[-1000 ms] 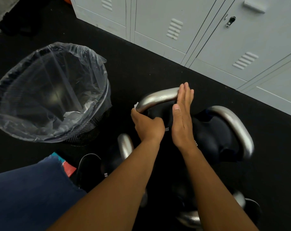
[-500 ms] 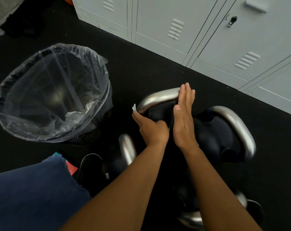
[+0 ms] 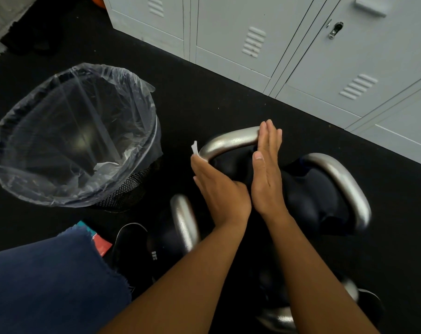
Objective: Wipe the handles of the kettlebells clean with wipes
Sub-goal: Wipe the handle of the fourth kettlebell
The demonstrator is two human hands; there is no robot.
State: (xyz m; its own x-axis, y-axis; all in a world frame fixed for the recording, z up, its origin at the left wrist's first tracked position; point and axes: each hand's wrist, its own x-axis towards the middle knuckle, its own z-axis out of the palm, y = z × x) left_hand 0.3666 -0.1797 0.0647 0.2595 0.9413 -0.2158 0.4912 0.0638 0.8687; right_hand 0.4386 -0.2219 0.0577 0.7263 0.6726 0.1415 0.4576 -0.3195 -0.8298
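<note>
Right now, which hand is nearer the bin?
Left. The left hand is at the near curved end of the kettlebell handle with a wipe, on the side facing the bin. The right hand presses flat farther along the handle, away from it.
</note>
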